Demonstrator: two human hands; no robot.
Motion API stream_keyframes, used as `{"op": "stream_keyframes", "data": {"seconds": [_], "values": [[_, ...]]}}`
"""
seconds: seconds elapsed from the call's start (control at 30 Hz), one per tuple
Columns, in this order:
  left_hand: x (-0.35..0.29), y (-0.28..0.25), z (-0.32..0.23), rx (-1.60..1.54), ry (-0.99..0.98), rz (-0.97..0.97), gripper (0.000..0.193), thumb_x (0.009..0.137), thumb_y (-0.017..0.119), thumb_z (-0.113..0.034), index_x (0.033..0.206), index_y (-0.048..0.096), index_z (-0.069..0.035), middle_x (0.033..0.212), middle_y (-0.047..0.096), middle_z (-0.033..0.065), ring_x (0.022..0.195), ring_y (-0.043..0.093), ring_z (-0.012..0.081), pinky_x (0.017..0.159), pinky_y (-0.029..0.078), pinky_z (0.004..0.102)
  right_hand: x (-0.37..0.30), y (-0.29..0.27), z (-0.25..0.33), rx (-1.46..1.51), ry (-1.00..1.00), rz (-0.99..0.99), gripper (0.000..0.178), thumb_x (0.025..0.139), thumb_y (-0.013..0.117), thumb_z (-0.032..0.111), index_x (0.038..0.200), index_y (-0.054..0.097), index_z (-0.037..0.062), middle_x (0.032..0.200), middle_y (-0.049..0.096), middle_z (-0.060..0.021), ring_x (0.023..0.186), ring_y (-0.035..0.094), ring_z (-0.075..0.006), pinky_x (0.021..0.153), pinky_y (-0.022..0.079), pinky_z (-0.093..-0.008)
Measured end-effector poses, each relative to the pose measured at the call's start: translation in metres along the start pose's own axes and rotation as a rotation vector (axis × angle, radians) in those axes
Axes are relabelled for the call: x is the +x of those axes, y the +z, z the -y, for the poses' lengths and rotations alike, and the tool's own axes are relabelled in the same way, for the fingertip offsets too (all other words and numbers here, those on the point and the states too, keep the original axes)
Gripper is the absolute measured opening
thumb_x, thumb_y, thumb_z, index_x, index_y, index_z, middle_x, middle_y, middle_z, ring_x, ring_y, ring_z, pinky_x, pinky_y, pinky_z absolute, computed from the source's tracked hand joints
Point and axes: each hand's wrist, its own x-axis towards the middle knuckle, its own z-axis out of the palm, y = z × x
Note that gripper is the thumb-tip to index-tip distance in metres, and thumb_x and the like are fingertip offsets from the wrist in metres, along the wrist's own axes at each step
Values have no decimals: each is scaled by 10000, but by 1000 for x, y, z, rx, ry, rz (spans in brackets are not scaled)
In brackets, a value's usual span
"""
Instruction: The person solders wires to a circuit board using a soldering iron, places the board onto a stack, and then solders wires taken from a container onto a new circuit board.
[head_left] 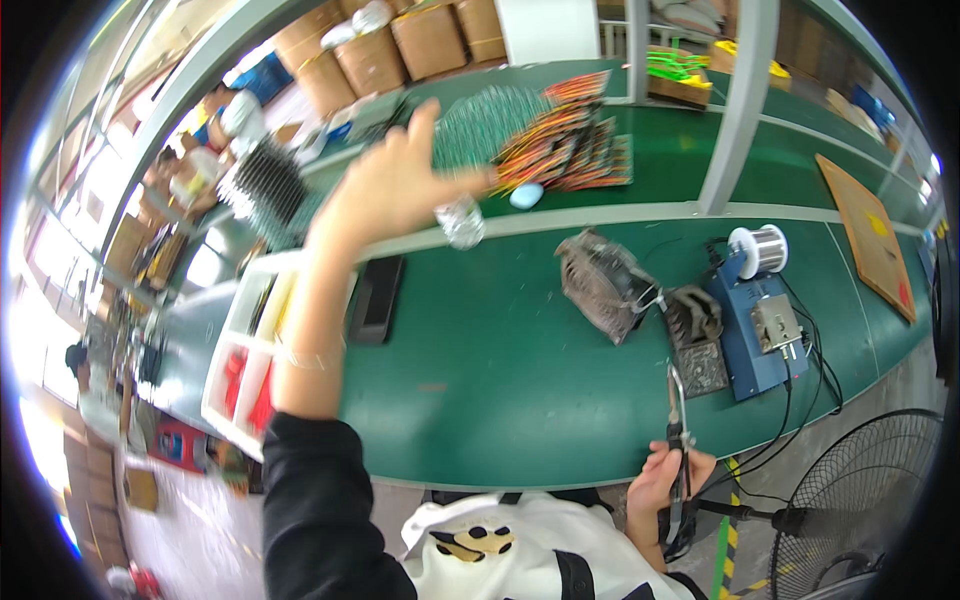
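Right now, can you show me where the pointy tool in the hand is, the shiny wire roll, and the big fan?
soldering iron (677, 420), head view, on its thin shaft above the right hand
solder spool (758, 249), head view, on the wound silver wire
fan (862, 500), head view, on its wire grille

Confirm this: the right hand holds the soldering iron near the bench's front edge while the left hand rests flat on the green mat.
Not quite. In the head view the left hand is raised and reaching toward the wire bundles, not resting on the green mat. The right hand does hold the soldering iron near the front edge.
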Motion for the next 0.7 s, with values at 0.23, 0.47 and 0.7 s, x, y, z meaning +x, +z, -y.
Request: {"op": "stream_keyframes", "data": {"seconds": [0.23,0.47,0.7], "values": [[-224,114,-6,110,-351,-38,883,629,686,-468,1310,338,-27,1184,460,228,1035,473,388,830,394,489,2,8,8,54,-3,171,132,858,510,116,841,421,20,497,424,-40,447,431,-108,525,402,-242],[-252,168,-25,207,-385,-101,990,567,603,-707,1274,406,-42,1281,360,274,994,440,352,730,391,437,-4,0,3,78,-54,184,144,863,516,103,820,410,16,526,438,-48,453,382,-83,646,503,-318],[-257,173,-29,127,-322,-83,1015,601,544,-735,1288,380,-6,1238,381,264,1040,407,345,736,401,410,-4,4,10,70,-58,217,176,880,509,115,760,411,32,562,440,-34,486,381,-79,670,508,-300]]}}
